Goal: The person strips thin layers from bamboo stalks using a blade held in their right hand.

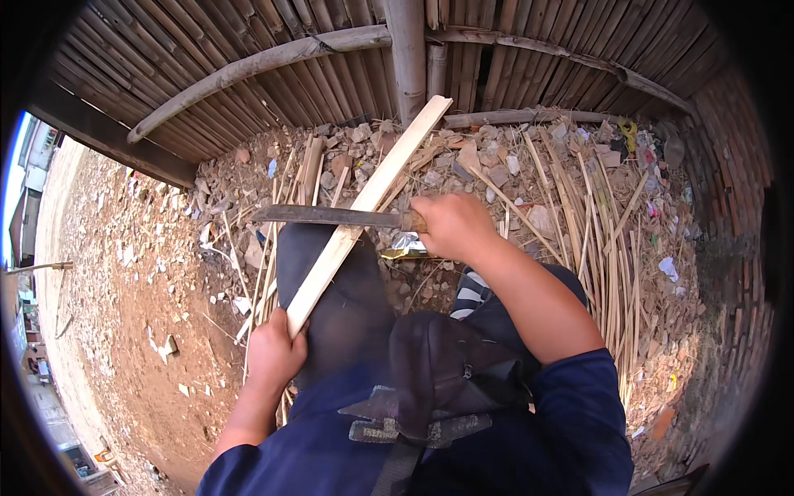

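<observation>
My left hand (pixel 277 349) is closed round the lower end of a long, pale split bamboo strip (pixel 397 165). The strip slants up and away to the right, across my left thigh. In my right hand (pixel 460 226) is the wooden handle of a machete (pixel 331 217), my fingers wrapped round it. Its dark blade points left and lies across the strip around the strip's middle. Whether the edge has bitten into the strip, I cannot tell.
Many thin bamboo strips (pixel 597 240) lie in a bundle on the right. Rubble and litter (pixel 496 161) cover the ground ahead, beneath a bamboo slat wall (pixel 331 91) with a thick post (pixel 407 62). A brick wall (pixel 732 215) stands at far right; bare earth (pixel 157 331) spreads on the left.
</observation>
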`<state>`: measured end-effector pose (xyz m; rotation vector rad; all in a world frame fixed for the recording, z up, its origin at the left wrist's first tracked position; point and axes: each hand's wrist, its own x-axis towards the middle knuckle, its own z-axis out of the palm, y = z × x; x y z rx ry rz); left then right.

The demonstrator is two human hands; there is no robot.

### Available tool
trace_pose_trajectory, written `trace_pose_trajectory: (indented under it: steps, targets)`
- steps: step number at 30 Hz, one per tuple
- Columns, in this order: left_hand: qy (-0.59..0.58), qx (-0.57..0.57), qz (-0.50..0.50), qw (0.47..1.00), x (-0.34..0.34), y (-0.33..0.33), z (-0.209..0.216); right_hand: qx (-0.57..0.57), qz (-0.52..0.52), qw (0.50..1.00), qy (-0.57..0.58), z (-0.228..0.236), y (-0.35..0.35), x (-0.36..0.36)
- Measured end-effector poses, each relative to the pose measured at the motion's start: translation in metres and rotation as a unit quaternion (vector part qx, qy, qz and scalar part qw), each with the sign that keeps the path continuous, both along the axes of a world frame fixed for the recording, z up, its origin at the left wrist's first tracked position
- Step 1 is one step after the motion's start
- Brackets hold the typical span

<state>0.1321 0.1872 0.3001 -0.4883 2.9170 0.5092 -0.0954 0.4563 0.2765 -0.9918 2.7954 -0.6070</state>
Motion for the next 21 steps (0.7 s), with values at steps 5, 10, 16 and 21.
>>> trace_pose_trajectory:
  steps: [5, 10, 16, 21]
  targets:
    - [0.001, -0.006, 0.0, 1.0, 0.001, 0.0, -0.007, 0.027, 0.009, 0.999, 0.023, -0.004, 0.0, -0.014]
    - [0.024, -0.02, -0.013, 0.999, -0.001, 0.0, -0.007, 0.029, -0.003, 0.999, 0.031, 0.005, 0.006, -0.01]
    - [0.018, -0.023, -0.032, 0.999, 0.004, -0.003, -0.009, 0.015, -0.001, 1.0, 0.023, -0.011, 0.009, -0.016]
    - [0.017, -0.028, -0.032, 0.999, 0.0, -0.004, -0.008, 0.004, -0.029, 0.999, 0.023, -0.003, 0.007, -0.01]
